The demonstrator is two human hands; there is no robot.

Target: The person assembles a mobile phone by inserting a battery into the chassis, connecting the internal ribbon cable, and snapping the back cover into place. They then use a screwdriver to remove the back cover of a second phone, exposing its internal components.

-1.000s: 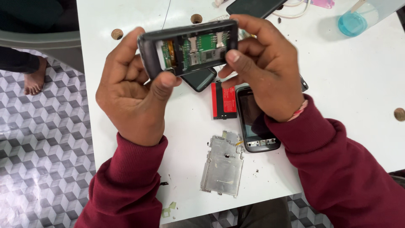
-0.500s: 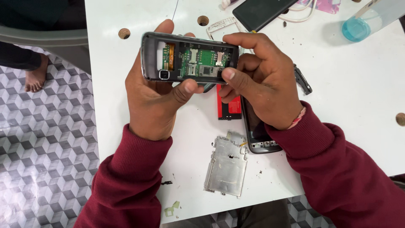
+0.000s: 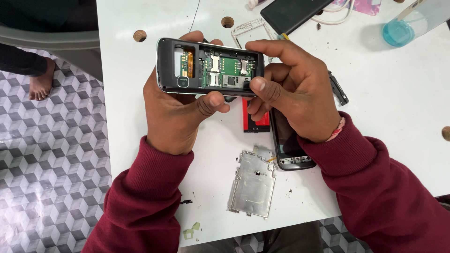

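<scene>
White table [image 3: 398,140] with round holes runs off frame top and right; grey cube-pattern floor tiles [image 3: 51,178] at left, with someone's bare foot [image 3: 41,82] partly cut off. Right hand [image 3: 295,93] hides most of the dark touchscreen phone [image 3: 288,150] lying on the table and part of the red flat battery [image 3: 255,122]. Black slab device [image 3: 293,13] and blue-tinted clear container [image 3: 408,26] are cropped at the top edge.

Opened black phone body [image 3: 209,68], back cover off, held above the table, level, long side horizontal: green circuit board, orange flex strip, metal card slots exposed. Left hand [image 3: 180,112] clasps its left end, thumb under the bottom edge; right hand pinches the right end, thumb and forefinger. Silver metal shield plate [image 3: 253,183] lies loose near the front edge.
</scene>
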